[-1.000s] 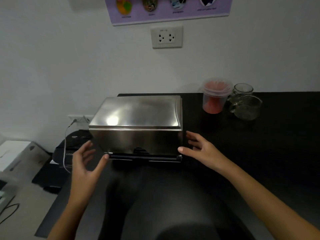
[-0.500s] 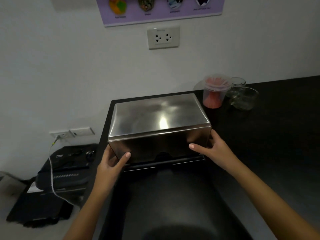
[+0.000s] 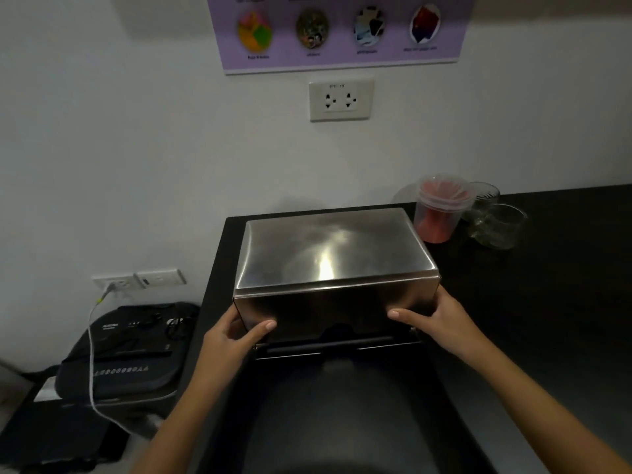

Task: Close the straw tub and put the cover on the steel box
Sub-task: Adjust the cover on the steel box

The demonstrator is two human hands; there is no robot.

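A shiny steel cover (image 3: pixel 328 254) sits over the steel box at the back left of the black counter (image 3: pixel 547 302); the box's black base and bar (image 3: pixel 338 347) show under its front edge. My left hand (image 3: pixel 236 336) grips the cover's front left corner, and my right hand (image 3: pixel 441 319) grips its front right corner. Behind and to the right stands the clear straw tub (image 3: pixel 441 210) with red straws inside and a clear lid on top.
Two glass mugs (image 3: pixel 496 224) stand right of the tub. A wall socket (image 3: pixel 340 99) and a purple poster (image 3: pixel 338 29) hang above. Left of the counter, lower down, lies a dark bag (image 3: pixel 123 354) with a white cable (image 3: pixel 92 354) plugged into a low socket.
Both hands went from open beside the box to gripping the cover's front corners. The view has swung left and closer to the box.
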